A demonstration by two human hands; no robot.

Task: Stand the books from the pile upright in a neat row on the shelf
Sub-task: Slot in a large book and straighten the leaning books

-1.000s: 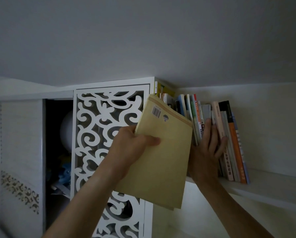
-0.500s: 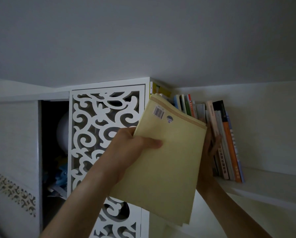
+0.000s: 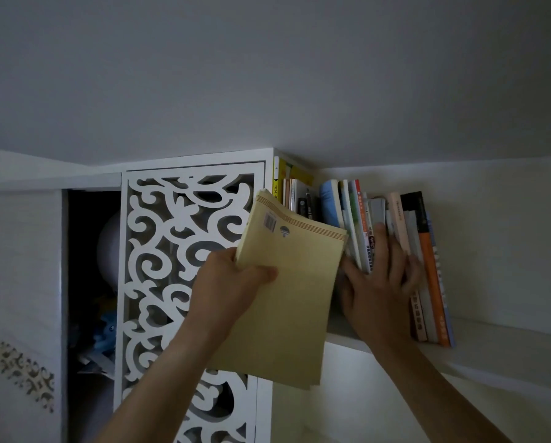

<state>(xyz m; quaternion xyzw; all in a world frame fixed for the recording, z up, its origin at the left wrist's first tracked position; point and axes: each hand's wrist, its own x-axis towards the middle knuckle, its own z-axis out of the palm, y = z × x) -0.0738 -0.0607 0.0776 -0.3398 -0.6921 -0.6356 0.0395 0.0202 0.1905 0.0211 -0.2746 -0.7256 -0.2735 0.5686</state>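
My left hand (image 3: 232, 282) grips a thin yellow book (image 3: 287, 302) by its left edge, thumb on the cover. The book hangs tilted in front of the white shelf (image 3: 504, 343), with a barcode near its top corner. Several books (image 3: 360, 225) stand upright in a row on the shelf, leaning a little. My right hand (image 3: 379, 282) lies flat against their spines with fingers spread, just right of the yellow book. At the right end of the row stands an orange and black book (image 3: 427, 266).
A white cabinet with a scrollwork cut-out door (image 3: 184, 251) stands left of the shelf. Its dark open compartment (image 3: 88, 282) holds a pale round object and a blue item. The ceiling is close above. Bare shelf board extends right of the row.
My left hand has drawn the yellow book back to the left, uncovering the row and my right hand. My right hand stays pressed on the spines.
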